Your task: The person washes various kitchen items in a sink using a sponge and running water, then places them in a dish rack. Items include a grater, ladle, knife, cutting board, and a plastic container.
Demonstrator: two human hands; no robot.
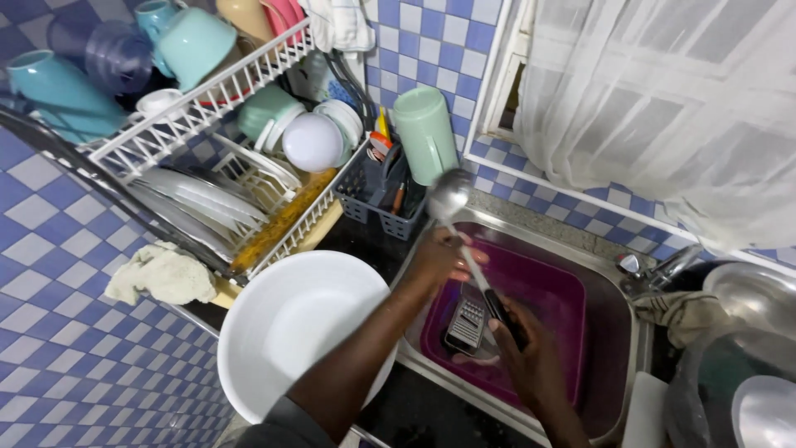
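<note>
The right hand is clamped around the dark handle of a metal ladle, holding it slanted above the purple basin that sits in the steel sink, the bowl of the ladle raised toward the grey cutlery basket. The left hand closes around the ladle's shaft partway up, fingers wrapped on it as if rubbing it down. A small grater lies in the basin below. This looks like the scrubbing stage of washing the ladle; working along the shaft calls for a steady grip on the handle. A white bowl sits left of the sink, under the dish rack.
</note>
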